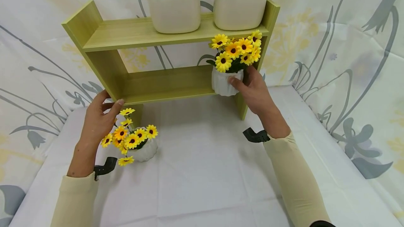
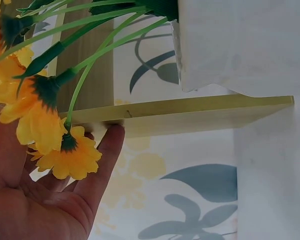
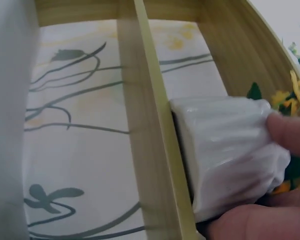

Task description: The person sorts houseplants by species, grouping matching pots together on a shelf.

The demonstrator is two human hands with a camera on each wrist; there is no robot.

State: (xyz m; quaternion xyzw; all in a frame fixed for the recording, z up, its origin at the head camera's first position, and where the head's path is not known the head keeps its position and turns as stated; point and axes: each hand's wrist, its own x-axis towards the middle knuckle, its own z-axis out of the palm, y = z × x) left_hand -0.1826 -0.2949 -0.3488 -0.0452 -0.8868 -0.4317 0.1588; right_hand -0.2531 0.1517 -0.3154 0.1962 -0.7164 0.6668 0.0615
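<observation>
A light wooden two-tier shelf (image 1: pixel 164 83) stands at the back of the cloth-covered table. At its lower left corner my left hand (image 1: pixel 99 115) grips the side panel, thumb on the front edge; a finger presses the panel's outer face in the left wrist view. My right hand (image 1: pixel 254 88) holds a small white flowerpot (image 1: pixel 224 83) with yellow daisies (image 1: pixel 233 52) at the lower tier's right end. Over in the right wrist view, the ribbed pot (image 3: pixel 230 150) has its base at the board's front edge. A second daisy pot (image 1: pixel 146 151) leans on its side below my left hand.
Two cream planters (image 1: pixel 174 13) with green plants stand on the upper tier, toward the right. White cloth (image 1: pixel 202 171) covers the table, and a floral-patterned curtain (image 1: pixel 341 45) hangs behind and at both sides.
</observation>
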